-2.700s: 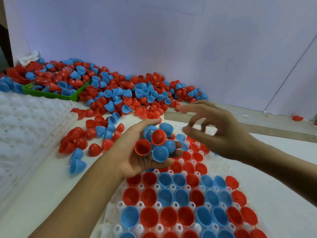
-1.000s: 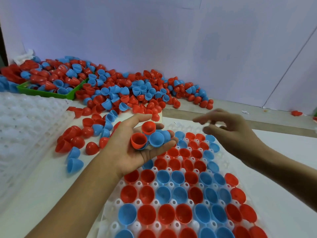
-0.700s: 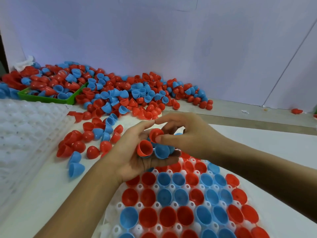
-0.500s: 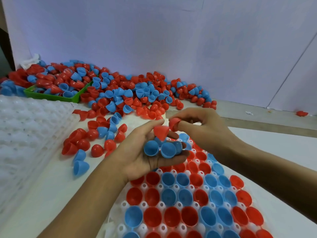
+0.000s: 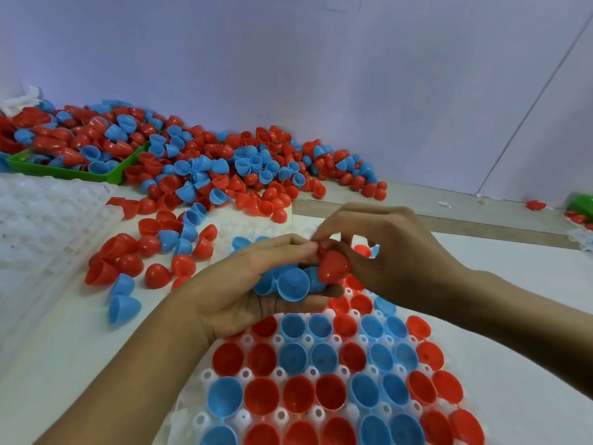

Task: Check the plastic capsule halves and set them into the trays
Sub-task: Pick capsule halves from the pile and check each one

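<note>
Two hands meet above the white tray. The left hand, palm up, cups several blue capsule halves with its fingers curled round them; how many lie in the palm cannot be counted, since they overlap and the right hand covers the far ones. The right hand pinches a red capsule half between thumb and fingertips, dome toward the viewer, touching the blue ones — its rim is hidden. Below, the tray's wells hold red and blue halves, open side up; its near rows are cut off by the lower edge, and its far rows are screened by the hands. Left of the tray, loose halves lie scattered on the table. Farther back, a large heap runs along the wall, partly spilling over a green bin. A stack of empty white trays — blurred — stands at the left edge.
</note>
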